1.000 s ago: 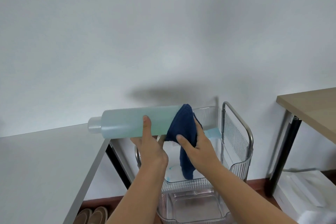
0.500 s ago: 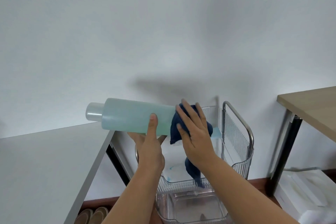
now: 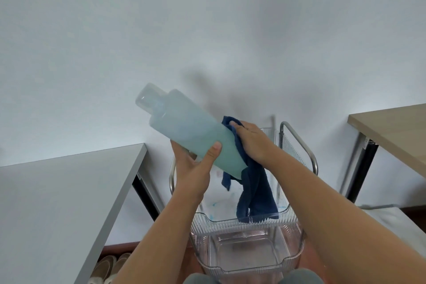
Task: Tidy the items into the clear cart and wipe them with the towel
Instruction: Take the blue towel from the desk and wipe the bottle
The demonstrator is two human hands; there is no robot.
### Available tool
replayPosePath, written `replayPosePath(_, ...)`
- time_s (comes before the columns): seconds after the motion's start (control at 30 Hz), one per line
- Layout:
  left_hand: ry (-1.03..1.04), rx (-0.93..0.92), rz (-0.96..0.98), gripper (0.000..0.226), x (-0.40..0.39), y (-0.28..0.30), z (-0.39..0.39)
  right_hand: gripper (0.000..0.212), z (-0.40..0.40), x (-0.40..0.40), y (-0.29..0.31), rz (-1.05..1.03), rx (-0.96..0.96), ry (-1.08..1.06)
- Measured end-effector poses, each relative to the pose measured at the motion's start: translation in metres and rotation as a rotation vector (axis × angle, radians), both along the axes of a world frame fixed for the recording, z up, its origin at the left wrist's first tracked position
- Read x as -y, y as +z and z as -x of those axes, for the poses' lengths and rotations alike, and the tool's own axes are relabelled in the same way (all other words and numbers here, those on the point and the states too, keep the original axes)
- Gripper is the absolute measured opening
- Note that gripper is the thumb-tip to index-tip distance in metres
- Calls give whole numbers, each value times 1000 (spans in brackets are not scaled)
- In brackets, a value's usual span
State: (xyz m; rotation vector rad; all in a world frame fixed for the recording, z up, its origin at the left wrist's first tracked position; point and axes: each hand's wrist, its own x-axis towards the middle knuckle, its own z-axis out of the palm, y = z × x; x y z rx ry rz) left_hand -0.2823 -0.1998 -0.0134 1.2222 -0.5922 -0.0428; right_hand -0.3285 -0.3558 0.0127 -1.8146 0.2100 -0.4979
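Overhead, a pale blue bottle (image 3: pixel 191 129) is gripped by the left hand (image 3: pixel 193 168), cap tilted toward 10 o'clock. At its 4 o'clock side a dark blue towel (image 3: pixel 255 189) is clutched against it by the right hand (image 3: pixel 253 143) (tail draped into the clear cart (image 3: pixel 244 235), whose lower bin holds nothing discernible).

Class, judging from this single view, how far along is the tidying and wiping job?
Done: nothing clearly; what lies in the clear cart cannot be told. In hand: the left hand grips the pale blue bottle above the cart while the right hand presses the dark blue towel against it. Left: placing the bottle inside.
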Motion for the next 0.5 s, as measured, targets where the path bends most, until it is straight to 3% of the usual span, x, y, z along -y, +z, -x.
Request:
replayPosePath(0.27, 84, 85, 39, 69, 11, 0, 0, 29, 20, 12, -49, -379, -67, -57)
replayPosePath(0.5, 161, 110, -173, 78, 28, -28, -9, 34, 47, 28, -63, -3, -387, -77)
